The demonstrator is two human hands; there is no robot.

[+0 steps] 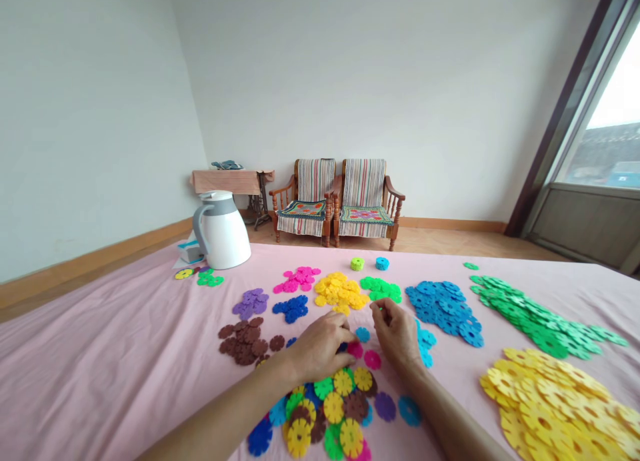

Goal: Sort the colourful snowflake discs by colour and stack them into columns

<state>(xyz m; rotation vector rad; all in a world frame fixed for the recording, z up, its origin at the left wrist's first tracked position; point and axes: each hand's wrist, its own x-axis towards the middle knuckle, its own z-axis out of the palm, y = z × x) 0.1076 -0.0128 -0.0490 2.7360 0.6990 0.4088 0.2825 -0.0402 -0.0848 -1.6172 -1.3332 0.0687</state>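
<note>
My left hand (325, 347) reaches over the far side of a mixed pile of flower-shaped plastic discs (333, 407). Its thumb and fingers are bent but apart, with a pink disc (355, 349) and a dark blue one showing in the gap. My right hand (397, 334) has its fingers curled in a pinch beside the yellow disc pile (340, 291) and just below the small green pile (381, 289). Whatever its fingertips hold, if anything, is hidden. Light blue discs (426, 343) lie to the right of that hand, partly covered by it.
Brown (243, 342), purple (251, 303), dark blue (291, 309) and pink (297, 279) disc piles lie left. Larger blue (444, 312), green (537, 314) and yellow (555, 401) piles spread right. A white jug (225, 237) stands far left. Two chairs (365, 204) stand beyond the pink cloth (125, 354).
</note>
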